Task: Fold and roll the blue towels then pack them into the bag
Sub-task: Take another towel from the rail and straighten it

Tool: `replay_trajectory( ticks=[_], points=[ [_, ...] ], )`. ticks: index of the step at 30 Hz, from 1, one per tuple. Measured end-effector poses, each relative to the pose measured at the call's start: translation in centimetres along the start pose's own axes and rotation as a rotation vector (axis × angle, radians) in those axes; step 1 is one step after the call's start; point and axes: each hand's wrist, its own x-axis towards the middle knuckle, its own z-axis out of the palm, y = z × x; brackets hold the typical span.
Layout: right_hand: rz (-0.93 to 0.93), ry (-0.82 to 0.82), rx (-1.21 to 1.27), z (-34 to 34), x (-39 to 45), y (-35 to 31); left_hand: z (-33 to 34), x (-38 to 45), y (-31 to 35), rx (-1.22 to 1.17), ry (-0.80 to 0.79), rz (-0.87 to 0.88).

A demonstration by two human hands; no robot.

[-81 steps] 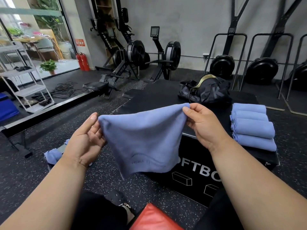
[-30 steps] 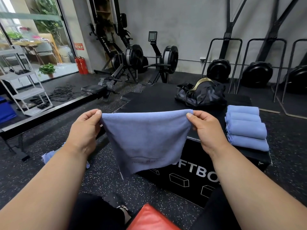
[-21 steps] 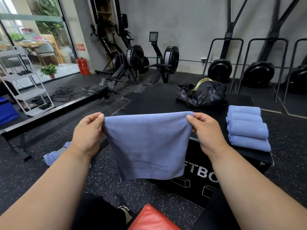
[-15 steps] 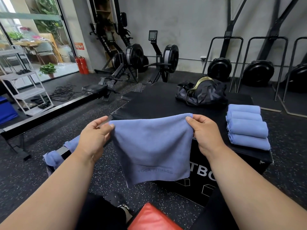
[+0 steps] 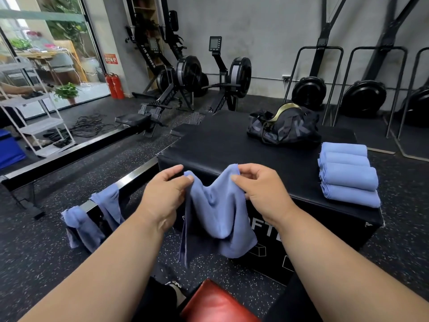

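I hold a blue towel point(image 5: 217, 214) in the air in front of the black soft box point(image 5: 232, 145). My left hand point(image 5: 166, 194) pinches one top corner and my right hand point(image 5: 260, 189) pinches the other, close together, so the cloth sags in a fold between them. Several rolled blue towels point(image 5: 348, 173) lie side by side on the right of the box top. The black bag point(image 5: 284, 129) sits at the far side of the box. Two more blue towels point(image 5: 92, 219) hang over a metal bar at the lower left.
A red cushion point(image 5: 216, 303) lies below my arms. Rowing machines point(image 5: 185, 89) and black ski machines point(image 5: 311, 89) stand along the grey wall. A white shelf rack point(image 5: 34, 112) and loose cables point(image 5: 88, 124) are at the left by the window.
My hands have come together from a wide spread, so the flat, stretched towel now droops folded between them. The view has tilted down slightly.
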Motion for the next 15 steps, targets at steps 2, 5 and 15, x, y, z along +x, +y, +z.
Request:
replay_trajectory(
  ticks=[2,5,15],
  points=[
    [0.002,-0.090,-0.009,1.1,-0.9,-0.3,0.7,-0.4,-0.5,0.016,-0.008,-0.011],
    [0.028,-0.205,-0.062,2.2,-1.7,-0.6,1.5,-1.3,-1.1,0.010,-0.040,-0.035],
    [0.101,-0.199,0.044,1.8,-1.8,-1.2,1.7,-1.9,-1.1,0.031,-0.056,0.109]
  ],
)
